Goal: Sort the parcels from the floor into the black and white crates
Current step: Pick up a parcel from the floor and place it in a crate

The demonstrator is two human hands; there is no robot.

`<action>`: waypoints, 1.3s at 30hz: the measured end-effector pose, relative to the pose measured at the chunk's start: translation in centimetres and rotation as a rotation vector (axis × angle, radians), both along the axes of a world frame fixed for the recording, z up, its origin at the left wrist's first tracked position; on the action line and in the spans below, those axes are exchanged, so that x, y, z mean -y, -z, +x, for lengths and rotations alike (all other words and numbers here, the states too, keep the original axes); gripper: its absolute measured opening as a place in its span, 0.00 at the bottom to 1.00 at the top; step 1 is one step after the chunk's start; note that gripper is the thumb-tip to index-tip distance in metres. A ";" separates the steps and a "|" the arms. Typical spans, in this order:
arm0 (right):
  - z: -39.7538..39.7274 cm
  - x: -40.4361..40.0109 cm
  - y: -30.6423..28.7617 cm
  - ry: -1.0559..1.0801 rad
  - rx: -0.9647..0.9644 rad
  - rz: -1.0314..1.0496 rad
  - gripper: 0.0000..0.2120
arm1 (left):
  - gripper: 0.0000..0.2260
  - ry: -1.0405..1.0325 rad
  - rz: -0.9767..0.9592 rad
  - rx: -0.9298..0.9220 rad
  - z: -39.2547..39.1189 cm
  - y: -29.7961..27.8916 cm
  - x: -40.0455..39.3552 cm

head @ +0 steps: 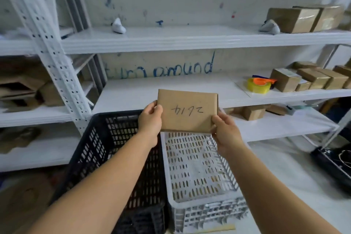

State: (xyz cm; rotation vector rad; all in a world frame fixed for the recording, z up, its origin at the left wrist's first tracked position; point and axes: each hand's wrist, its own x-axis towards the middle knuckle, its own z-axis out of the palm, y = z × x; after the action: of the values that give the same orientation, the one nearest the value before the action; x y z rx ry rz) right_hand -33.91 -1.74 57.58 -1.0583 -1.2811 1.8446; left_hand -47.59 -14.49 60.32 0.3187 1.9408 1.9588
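Gripped at both lower corners: left hand [150,121] thumb over the front, right hand [225,132] likewise, remaining fingers hidden behind the brown parcel [187,111] (handwriting inverted), held upright above the black crate [98,138] and white crate [205,205]

head cam | looks forward-down | close over black crate [98,150] and white crate [199,201] | faces shelving [171,41]

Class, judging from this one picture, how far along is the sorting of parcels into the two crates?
Early or midway: the white crate looks empty, and no parcels show in the black crate. In hand: both the left hand and right hand hold a parcel above the crates. Floor parcels are out of view.
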 end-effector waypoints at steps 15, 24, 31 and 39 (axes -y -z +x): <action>-20.3 10.7 6.4 -0.177 0.179 -0.077 0.14 | 0.14 -0.136 -0.216 0.059 -16.0 5.0 12.7; -25.2 10.0 12.5 -0.247 0.358 -0.118 0.18 | 0.22 -0.160 -0.335 0.191 -19.0 10.5 12.4; -29.1 9.0 17.9 -0.314 0.465 -0.170 0.19 | 0.21 -0.298 -0.395 0.360 -21.9 15.7 10.1; -32.9 8.4 23.6 -0.320 0.605 -0.228 0.22 | 0.19 -0.474 -0.379 0.532 -24.2 22.0 7.7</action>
State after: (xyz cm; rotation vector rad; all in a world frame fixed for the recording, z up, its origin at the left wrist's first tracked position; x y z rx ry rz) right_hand -66.79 -10.12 33.97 -1.7087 -1.6853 2.0176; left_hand -71.82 -22.21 38.33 -0.7469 2.0597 1.6232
